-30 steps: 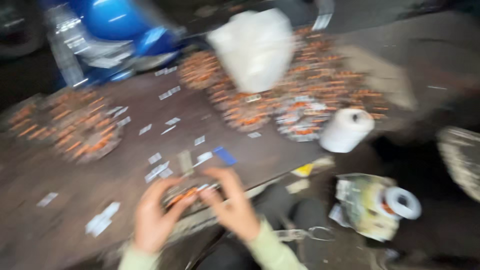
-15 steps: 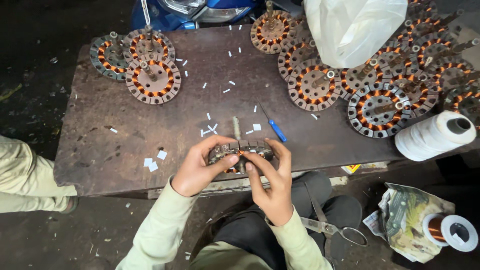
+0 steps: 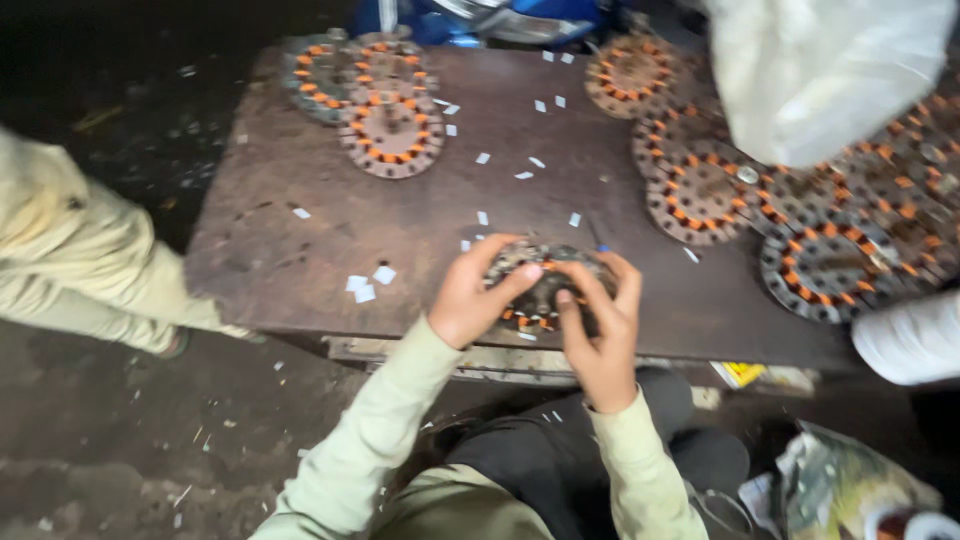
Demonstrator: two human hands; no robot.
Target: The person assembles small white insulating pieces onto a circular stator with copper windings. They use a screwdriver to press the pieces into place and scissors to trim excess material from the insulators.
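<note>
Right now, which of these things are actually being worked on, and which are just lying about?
In use:
- round wound ring with orange inserts, gripped by the left hand and right hand

Lying about:
- stacked rings at the table's far left
- rings piled at the right
- white paper slips
- white plastic bag
- brown table

Wound stator disc (image 3: 540,290): grey-brown, ring of orange slots. Table (image 3: 300,240): dark brown, mottled. Paper slips (image 3: 365,287): white. Sleeves (image 3: 390,420): pale green. Plastic bag (image 3: 820,70): translucent white. Disc stack (image 3: 390,135): same orange-on-grey pattern. Thread spool (image 3: 910,340): white.
</note>
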